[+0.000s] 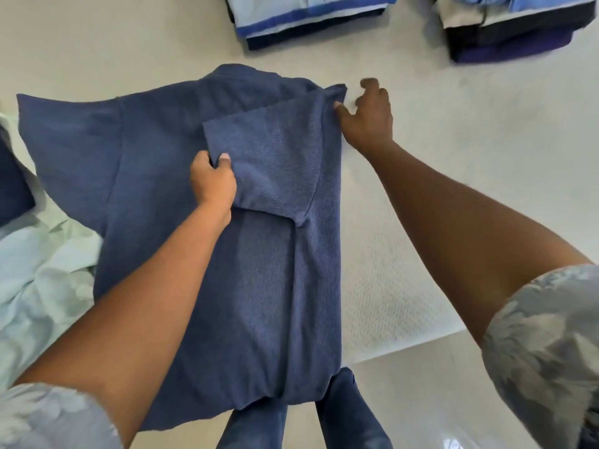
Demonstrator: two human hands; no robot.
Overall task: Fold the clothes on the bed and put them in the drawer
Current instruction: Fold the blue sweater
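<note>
Bright soft daylight, faint shadows, slight motion blur, wide-angle edge distortion

The shirt (155, 140) is coloured a soft, dusty blue all over, and fine lines are woven through it. The bed (453, 157) is creamy white, with tiny dots on its near part. Pale green clothes (42, 286) and a dark blue cloth (13, 183) are seen at the left. In the middle pile (308, 17), light blue, bright blue and navy are stacked. In the right pile (505, 37), white, black and purple are shown. The sleeves (544, 335) are grey-blue with pale blotches. The trousers (350, 416) are dark blue.
</note>
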